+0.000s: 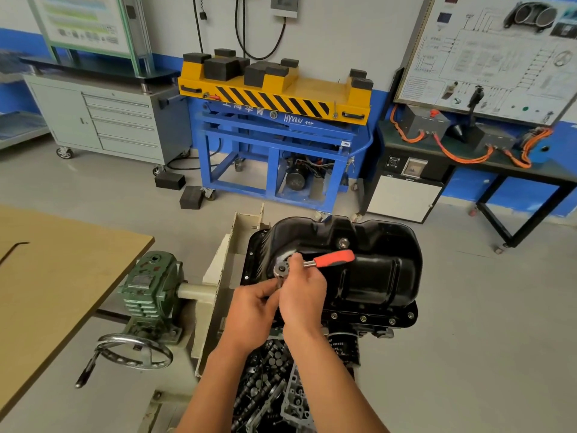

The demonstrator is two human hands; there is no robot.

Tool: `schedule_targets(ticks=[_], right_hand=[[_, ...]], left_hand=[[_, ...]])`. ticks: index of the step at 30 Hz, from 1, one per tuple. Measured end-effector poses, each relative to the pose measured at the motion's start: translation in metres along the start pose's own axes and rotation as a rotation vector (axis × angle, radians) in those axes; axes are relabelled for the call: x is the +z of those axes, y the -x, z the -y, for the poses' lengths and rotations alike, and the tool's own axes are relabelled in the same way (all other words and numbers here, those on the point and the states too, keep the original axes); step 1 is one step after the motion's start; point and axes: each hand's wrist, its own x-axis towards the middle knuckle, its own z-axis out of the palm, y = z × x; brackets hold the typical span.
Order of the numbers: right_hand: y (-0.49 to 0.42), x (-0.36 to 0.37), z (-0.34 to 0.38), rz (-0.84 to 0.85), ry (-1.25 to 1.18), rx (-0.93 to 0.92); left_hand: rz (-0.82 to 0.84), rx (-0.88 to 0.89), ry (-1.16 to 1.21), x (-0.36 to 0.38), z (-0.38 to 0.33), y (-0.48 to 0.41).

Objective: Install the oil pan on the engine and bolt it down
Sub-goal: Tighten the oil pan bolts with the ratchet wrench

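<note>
The black oil pan (pixel 374 270) sits upside-up on the engine (pixel 274 379), which is clamped in a stand. Several bolts (pixel 363 318) show along the pan's near flange. A ratchet wrench with a red handle (pixel 334 258) is held over the pan's left side, its chrome head (pixel 281 270) near the flange. My right hand (pixel 301 298) grips the ratchet just behind its head. My left hand (pixel 253 310) pinches something under the head; what it holds is hidden by the fingers.
A green gearbox (pixel 146 292) with a chrome handwheel (pixel 134 351) stands left of the engine stand. A wooden tabletop (pixel 53 282) lies at the left. A blue and yellow lift cart (pixel 278 120), a grey tool cabinet (pixel 109 120) and a training board bench (pixel 487 151) line the back wall.
</note>
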Motion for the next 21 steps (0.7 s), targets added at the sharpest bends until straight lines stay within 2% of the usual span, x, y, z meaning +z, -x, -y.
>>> schedule_targets(ticks=[6, 10, 13, 16, 19, 21], right_hand=[[-0.006, -0.004, 0.009, 0.21, 0.516, -0.278], [-0.006, -0.009, 0.019, 0.448, 0.697, -0.393], [-0.006, -0.013, 0.028, 0.629, 0.9, -0.447], [-0.01, -0.022, 0.036, 0.757, 0.954, -0.451], [-0.018, -0.026, 0.044, 0.751, 0.957, -0.439], [-0.022, -0.023, 0.051, 0.745, 0.984, -0.427]], left_hand=[[-0.023, -0.009, -0.078, 0.001, 0.003, 0.001], [0.002, 0.017, -0.135, 0.0, 0.004, -0.001], [0.024, -0.04, -0.207, -0.003, 0.014, 0.001], [0.011, -0.059, -0.272, -0.006, 0.019, 0.003], [-0.019, 0.002, -0.289, -0.004, 0.016, 0.005], [-0.028, -0.003, -0.199, -0.002, 0.011, 0.005]])
